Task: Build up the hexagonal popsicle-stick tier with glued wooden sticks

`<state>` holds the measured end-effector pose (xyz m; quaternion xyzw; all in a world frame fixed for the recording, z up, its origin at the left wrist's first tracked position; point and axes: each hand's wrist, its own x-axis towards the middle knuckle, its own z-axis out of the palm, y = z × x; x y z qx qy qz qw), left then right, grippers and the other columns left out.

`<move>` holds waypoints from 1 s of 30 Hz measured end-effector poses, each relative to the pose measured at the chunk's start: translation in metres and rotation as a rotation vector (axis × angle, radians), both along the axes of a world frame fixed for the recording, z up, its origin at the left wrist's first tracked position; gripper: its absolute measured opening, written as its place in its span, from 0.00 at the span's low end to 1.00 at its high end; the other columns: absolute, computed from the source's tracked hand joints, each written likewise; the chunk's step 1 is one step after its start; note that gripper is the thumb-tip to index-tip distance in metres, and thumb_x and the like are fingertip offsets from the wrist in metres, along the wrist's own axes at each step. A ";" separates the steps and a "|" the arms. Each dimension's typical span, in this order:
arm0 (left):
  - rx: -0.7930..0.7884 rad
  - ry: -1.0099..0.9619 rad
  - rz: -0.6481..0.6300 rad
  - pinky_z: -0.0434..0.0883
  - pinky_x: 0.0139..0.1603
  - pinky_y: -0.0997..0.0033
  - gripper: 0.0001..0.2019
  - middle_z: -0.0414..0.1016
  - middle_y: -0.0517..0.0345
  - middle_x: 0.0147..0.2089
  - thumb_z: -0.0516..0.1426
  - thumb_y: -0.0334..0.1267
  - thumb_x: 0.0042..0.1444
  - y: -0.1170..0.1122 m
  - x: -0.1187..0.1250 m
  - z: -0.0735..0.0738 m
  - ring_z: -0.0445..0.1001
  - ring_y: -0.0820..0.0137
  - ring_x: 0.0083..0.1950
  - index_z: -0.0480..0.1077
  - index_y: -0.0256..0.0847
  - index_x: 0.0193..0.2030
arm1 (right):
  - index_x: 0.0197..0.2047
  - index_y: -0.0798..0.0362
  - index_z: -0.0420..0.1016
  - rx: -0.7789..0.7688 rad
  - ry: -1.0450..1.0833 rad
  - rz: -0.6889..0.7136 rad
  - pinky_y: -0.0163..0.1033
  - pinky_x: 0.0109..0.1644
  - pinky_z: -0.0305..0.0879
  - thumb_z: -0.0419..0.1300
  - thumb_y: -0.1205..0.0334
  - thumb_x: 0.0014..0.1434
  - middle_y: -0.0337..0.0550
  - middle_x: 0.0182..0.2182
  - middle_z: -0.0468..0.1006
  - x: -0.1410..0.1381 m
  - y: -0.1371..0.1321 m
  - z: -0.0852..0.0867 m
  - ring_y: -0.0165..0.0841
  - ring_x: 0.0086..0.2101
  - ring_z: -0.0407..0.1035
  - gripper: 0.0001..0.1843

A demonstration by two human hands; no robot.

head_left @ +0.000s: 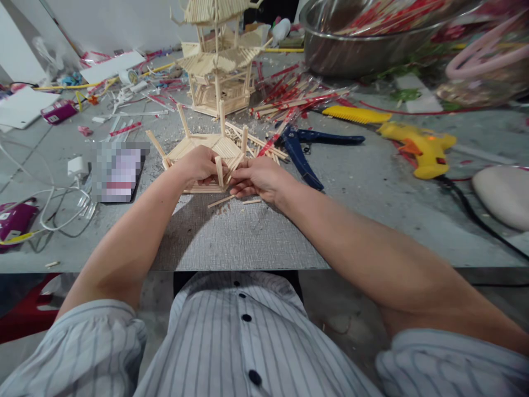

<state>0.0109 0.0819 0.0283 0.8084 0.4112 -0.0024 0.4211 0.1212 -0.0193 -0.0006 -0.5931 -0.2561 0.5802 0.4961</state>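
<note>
1. While the left hand [203, 164] and right hand [264, 181] meet close together, the many-sided stick base [198, 143] lies under and between them on the table [384, 231], short posts [183, 120] rising at its corners.
2. The left hand curls loosely over the base's front part, its fingertips beside a front post [219, 171]; I cannot tell whether it grips anything.
3. The right hand has thumb and fingers bent nearly together at the base's front right corner; what they hold, if anything, is too hidden to tell.
4. Thin loose sticks [222, 201] lie just in front of the base.
5. Blue-handled pliers [298, 157] lie near the right hand, a yellow glue gun [427, 149] farther right.
6. A tiered stick tower [219, 62] stands behind the base.
</note>
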 end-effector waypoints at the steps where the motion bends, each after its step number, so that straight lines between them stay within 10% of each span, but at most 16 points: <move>1: -0.009 -0.002 0.006 0.52 0.18 0.75 0.07 0.63 0.63 0.12 0.61 0.28 0.46 0.000 0.000 0.000 0.56 0.81 0.13 0.71 0.35 0.20 | 0.28 0.58 0.66 0.000 -0.002 0.001 0.27 0.17 0.66 0.53 0.78 0.59 0.39 0.19 0.73 0.000 0.000 0.000 0.24 0.15 0.68 0.10; 30: -0.050 0.037 -0.030 0.56 0.20 0.75 0.06 0.64 0.64 0.12 0.61 0.31 0.45 0.004 0.001 0.002 0.58 0.81 0.13 0.69 0.36 0.21 | 0.29 0.59 0.66 -0.023 -0.021 0.004 0.27 0.18 0.67 0.54 0.76 0.61 0.38 0.20 0.74 -0.001 0.005 0.000 0.24 0.16 0.68 0.09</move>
